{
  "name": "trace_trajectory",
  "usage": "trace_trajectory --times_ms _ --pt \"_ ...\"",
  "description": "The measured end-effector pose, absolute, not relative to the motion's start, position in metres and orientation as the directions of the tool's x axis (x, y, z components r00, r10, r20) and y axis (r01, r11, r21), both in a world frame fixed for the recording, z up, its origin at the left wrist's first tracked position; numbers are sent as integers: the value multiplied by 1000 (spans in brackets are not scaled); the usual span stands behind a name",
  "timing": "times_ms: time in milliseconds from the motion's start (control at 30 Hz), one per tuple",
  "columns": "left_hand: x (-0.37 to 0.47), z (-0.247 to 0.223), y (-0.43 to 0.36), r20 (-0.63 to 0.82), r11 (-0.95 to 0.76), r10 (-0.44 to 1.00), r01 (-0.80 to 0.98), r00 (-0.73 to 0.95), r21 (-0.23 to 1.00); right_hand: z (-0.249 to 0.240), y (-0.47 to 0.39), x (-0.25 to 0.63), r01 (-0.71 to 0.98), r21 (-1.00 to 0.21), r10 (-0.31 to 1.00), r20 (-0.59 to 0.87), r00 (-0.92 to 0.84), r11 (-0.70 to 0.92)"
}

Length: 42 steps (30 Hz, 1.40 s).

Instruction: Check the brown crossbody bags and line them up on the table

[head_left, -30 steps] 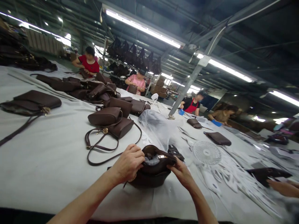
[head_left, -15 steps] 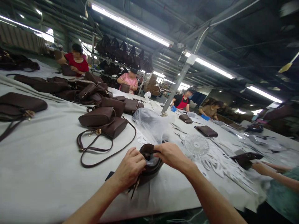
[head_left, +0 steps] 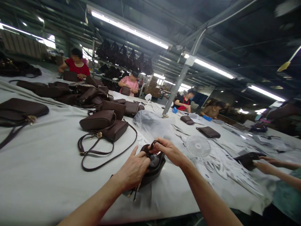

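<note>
A dark brown handbag (head_left: 154,177) stands on the white-covered table in front of me, its top opening facing up. Something greyish and translucent shows inside it. My left hand (head_left: 136,166) grips the near left rim, thumb raised and fingertips partly hidden in the opening. At the far rim, my right hand (head_left: 167,151) pinches a dark strap (head_left: 154,144) that curves up out of the bag. Thin cords with gold-coloured ends (head_left: 135,193) dangle from the bag's left side, below my left hand.
Brown bags with long straps (head_left: 103,121) lie ahead to the left, more heaped behind. Clear plastic (head_left: 148,122) sits beyond my hands. On the right are a white fan (head_left: 198,146), white strips (head_left: 225,169) and a co-worker's hands (head_left: 263,164). A metal post (head_left: 175,91) rises from the table.
My right hand has lifted slightly and now raises a strap at the bag's far rim. My left thumb has come up, while its fingers stay at the opening.
</note>
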<state>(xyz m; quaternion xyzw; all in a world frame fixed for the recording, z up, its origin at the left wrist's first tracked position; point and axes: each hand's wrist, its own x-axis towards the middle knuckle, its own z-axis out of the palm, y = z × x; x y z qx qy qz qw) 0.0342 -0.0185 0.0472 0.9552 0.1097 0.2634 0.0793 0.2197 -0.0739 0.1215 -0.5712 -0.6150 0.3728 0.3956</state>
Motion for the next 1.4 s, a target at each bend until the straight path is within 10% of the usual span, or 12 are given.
trace_trajectory --times_ms 567,733,1100,1400 --pt "43 49 -11 599 -826 362 -53 714 562 164 -65 216 836 -364 909 232 -346 411" --pt "48 49 -9 576 -770 427 -54 697 635 150 -83 212 979 -202 874 482 67 36" --pt "47 37 -9 643 -840 356 -70 678 538 118 -74 217 974 146 982 102 160 -174" --pt "-8 66 28 539 -873 372 86 755 481 124 -78 216 996 77 996 74 -50 44"
